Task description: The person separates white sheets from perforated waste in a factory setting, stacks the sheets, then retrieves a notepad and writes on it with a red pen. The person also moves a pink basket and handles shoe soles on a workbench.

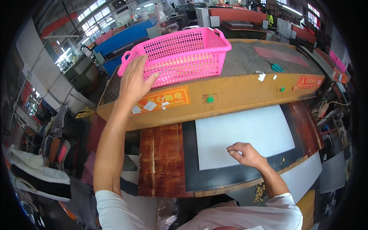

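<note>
A pink plastic basket (184,71) with perforated walls rests on top of the yellow-brown machine beam. My left hand (135,82) is raised at its left end, fingers stretched and thumb apart. The fingertips overlap the basket's front wall; whether they touch it I cannot tell. Below, a white sheet (245,132) lies on a black board (218,180). Over the sheet's lower right part is my right hand (247,154), its fingers curled in and the thumb against them. What it holds, if anything, is hidden.
The wide beam (245,90) with green buttons crosses in front of me. Teal-handled pliers (276,67) and a reddish translucent strip (281,55) lie on its top. Reddish-brown boards (161,161) flank the black one. Stacked material (57,142) stands left. People work at machines far back.
</note>
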`<move>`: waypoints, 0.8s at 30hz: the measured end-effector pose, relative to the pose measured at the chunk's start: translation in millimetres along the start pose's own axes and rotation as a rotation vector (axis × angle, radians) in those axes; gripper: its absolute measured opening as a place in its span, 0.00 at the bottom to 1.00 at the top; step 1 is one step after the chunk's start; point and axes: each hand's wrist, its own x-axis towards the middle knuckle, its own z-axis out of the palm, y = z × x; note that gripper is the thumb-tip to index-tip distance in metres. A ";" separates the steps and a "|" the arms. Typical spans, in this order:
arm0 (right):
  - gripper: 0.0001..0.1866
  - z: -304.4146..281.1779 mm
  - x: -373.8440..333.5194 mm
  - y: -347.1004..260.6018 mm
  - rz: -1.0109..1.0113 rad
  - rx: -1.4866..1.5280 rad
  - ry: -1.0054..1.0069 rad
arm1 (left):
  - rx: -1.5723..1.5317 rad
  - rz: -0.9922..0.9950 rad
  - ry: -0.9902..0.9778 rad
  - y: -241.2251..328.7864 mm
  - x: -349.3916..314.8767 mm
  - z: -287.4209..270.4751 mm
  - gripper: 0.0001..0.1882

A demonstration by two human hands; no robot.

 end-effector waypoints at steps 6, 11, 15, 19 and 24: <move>0.09 -72.7 87.1 -16.4 -0.172 -0.071 0.002 | 0.022 -0.244 -0.388 -36.5 38.2 67.0 0.31; 0.09 -136.6 141.3 -56.8 -0.478 -0.094 0.173 | 0.120 -0.109 -0.125 -12.0 -8.6 68.8 0.12; 0.08 -183.5 203.2 -96.7 -0.456 -0.130 0.227 | 0.153 -0.059 -0.028 -2.3 -31.3 71.3 0.13; 0.16 -175.0 312.0 -113.1 -0.533 -0.336 0.119 | 0.142 -0.072 0.010 -3.7 -36.7 75.4 0.14; 0.41 -105.8 411.2 -96.5 -0.406 -0.885 -0.205 | 0.186 -0.093 0.025 -0.3 -42.9 81.9 0.13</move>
